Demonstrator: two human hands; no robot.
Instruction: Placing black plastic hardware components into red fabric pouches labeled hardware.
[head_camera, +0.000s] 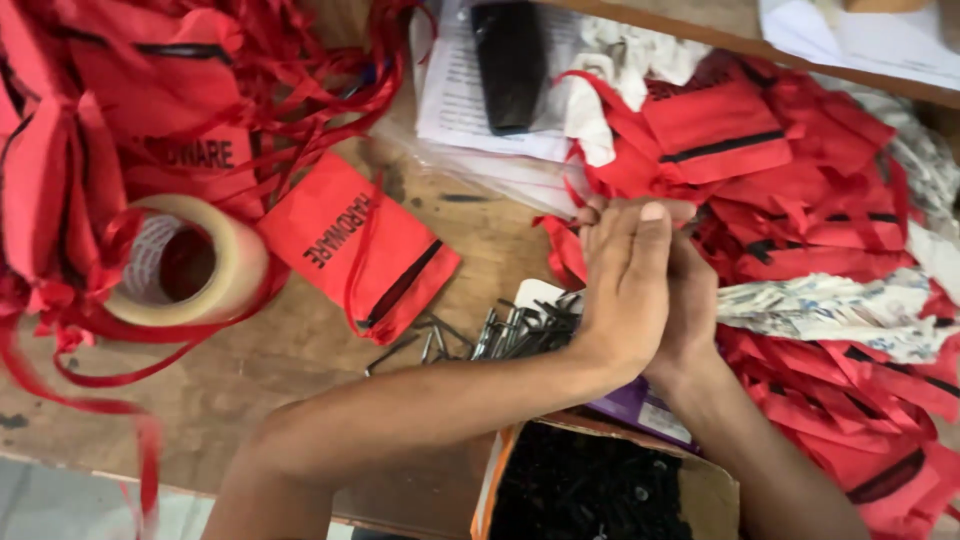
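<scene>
- Red fabric pouch (585, 245): only a sliver shows at the fingertips of both hands, near the middle of the wooden table (260, 390); most of it is hidden behind the hands.
- Left hand (625, 285): lies over the right hand, fingers straight and close together, pointing away from the camera; its forearm crosses the frame from lower left.
- Right hand (692, 300): sits under and just right of the left hand, pressed against it; mostly covered, so I cannot tell whether its fingers are clamped on the fabric.
- Hands together, palms touching or nearly so.
- Pile of red pouches (800, 170) with black stripes lies right of the hands; printed white paper scraps (820, 310) are mixed in.
- Second heap of red pouches and ribbons (130, 90) fills the upper left.
- Single flat red pouch (360, 245) with black lettering lies alone, left of the hands.
- Roll of clear tape (185, 260) sits on its side at left, among red ribbons.
- Loose metal nails (490, 335) are scattered just below-left of the hands, beside a white card.
- Open cardboard box (600, 485) with dark small parts stands at the bottom edge, under the wrists.
- Black handheld device (510, 65) rests on papers at top centre.
</scene>
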